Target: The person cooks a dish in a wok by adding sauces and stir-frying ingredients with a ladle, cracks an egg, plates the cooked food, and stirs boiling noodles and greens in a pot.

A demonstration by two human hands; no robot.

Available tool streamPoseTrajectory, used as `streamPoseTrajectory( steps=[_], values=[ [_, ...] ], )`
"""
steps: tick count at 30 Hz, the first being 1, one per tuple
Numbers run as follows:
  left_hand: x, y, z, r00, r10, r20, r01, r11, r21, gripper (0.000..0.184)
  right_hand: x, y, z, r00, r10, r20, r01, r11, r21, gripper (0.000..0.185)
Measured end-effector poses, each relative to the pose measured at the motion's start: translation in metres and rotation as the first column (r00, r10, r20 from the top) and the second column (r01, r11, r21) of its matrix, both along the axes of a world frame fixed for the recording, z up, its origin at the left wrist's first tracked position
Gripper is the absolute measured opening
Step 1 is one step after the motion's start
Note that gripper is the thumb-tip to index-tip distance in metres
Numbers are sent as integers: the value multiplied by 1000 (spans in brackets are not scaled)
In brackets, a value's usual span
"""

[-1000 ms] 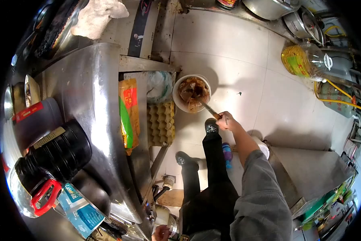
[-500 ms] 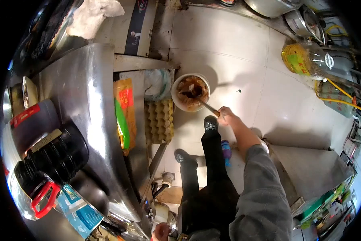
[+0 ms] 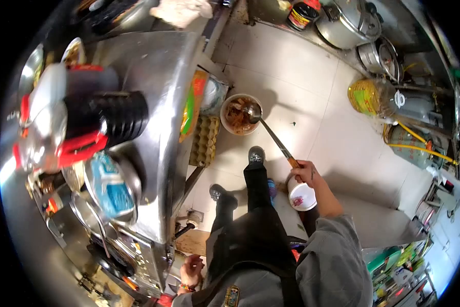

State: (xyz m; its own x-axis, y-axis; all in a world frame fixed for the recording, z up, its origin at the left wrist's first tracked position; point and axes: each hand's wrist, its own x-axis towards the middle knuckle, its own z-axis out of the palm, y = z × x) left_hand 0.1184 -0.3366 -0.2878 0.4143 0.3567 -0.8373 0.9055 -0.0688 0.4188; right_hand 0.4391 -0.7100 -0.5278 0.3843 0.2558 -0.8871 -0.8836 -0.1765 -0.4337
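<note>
My right hand (image 3: 302, 174) is wrapped round the wooden end of a long-handled metal ladle (image 3: 276, 138). The ladle's bowl is over the near right part of a white bucket (image 3: 223, 123) on the floor, which holds a reddish-brown mixture (image 3: 237, 115) with pale pieces. Just below my right hand is a white container (image 3: 302, 198) with a pink flower print; whether they touch I cannot tell. My left hand (image 3: 191, 268), with beads on the wrist, hangs low by my side, its fingers loosely bent and nothing visible in them.
To the left runs a steel counter (image 3: 161, 77) with a black ribbed jug (image 3: 122, 120) and a blue-white packet (image 3: 110, 187). Egg trays (image 3: 203, 143) stand beside the bucket. Along the right are an oil bottle (image 3: 365, 97), a yellow hose (image 3: 419, 134) and pots (image 3: 342, 25).
The ladle's bowl has come up from the mixture into sight, and my right hand has drawn back. My left hand shows more fully. The view has shifted, and the flowered container has come into sight.
</note>
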Motion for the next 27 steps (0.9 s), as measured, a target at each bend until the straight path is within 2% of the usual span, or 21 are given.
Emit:
streamPoseTrajectory(
  steps=[1, 4, 6, 9, 10, 11, 12, 13, 14, 15, 16, 17, 18, 19, 21, 22, 23, 24, 25, 27],
  values=[
    [2, -2, 3, 999, -35, -14, 36, 999, 22, 23, -5, 3, 23, 997, -75, -33, 75, 997, -5, 22],
    [0, 2, 9, 975, -207, 80, 200, 975, 94, 23, -37, -8, 70, 993, -109, -51, 111, 993, 31, 26],
    [-23, 9, -4, 976, -142, 164, 135, 989, 53, 25, -66, -20, 105, 984, -156, -82, 160, 986, 51, 31],
    [-48, 25, -13, 968, -114, 223, 120, 993, -11, 24, -114, -14, 203, 988, -94, 123, 101, 994, -53, 25],
    [-57, 30, -12, 956, -102, 274, 108, 994, -6, 23, -135, -19, 230, 966, 58, 251, -44, 997, -64, 24],
    [-71, 36, -19, 945, -103, 310, 106, 994, 7, 22, -159, -22, 251, 953, -7, 304, 6, 1000, 4, 18],
    [-80, 40, -15, 940, -117, 320, 112, 993, 31, 21, -176, -17, 287, 939, 10, 345, -6, 1000, -12, 13],
    [-89, 45, -12, 937, -120, 328, 105, 992, 63, 21, -195, -6, 325, 915, 53, 401, -11, 994, -107, 13],
    [-102, 46, -14, 915, -119, 387, 96, 992, 78, 21, -212, -1, 356, 912, 37, 408, 40, 983, -178, 15],
    [-119, 50, -17, 897, -110, 429, 69, 991, 110, 21, -227, -6, 378, 902, 75, 424, -4, 986, -166, 43],
    [-136, 53, -17, 883, -134, 450, 71, 986, 154, 21, -242, -8, 393, 867, 57, 494, 12, 991, -135, 47],
    [-150, 52, -18, 876, -165, 454, 78, 976, 203, 22, -251, 12, 426, 833, 50, 550, 32, 990, -138, 23],
    [-163, 50, -21, 867, -156, 474, 57, 975, 216, 22, -257, 11, 444, 781, 309, 542, -206, 948, -244, 60],
    [-178, 55, -24, 855, -139, 500, 20, 972, 236, 23, -262, 71, 478, 737, 310, 601, -262, 950, -169, 50],
    [-204, 62, -13, 832, -137, 538, -31, 956, 291, 22, -275, 127, 496, 666, 427, 611, -427, 890, -157, 48],
    [-220, 64, -8, 832, -91, 547, -95, 949, 302, 22, -266, 129, 466, 559, 552, 619, -459, 827, -323, 37],
    [-231, 64, -4, 840, -25, 543, -158, 945, 288, 22, -262, 173, 456, -225, 621, 751, -447, 619, -646, 25],
    [-241, 66, -1, 840, 38, 541, -217, 938, 271, 22, -277, 230, 454, 464, 428, 776, -663, 748, -16, 31],
    [-256, 65, 4, 831, 68, 552, -258, 927, 274, 22, -290, 276, 448, 467, 441, 767, -717, 697, 36, 37],
    [-295, 61, 5, 782, 323, 533, -478, 860, 180, 22, -321, 366, 418, 451, 541, 710, -825, 555, 100, 46]
  ],
)
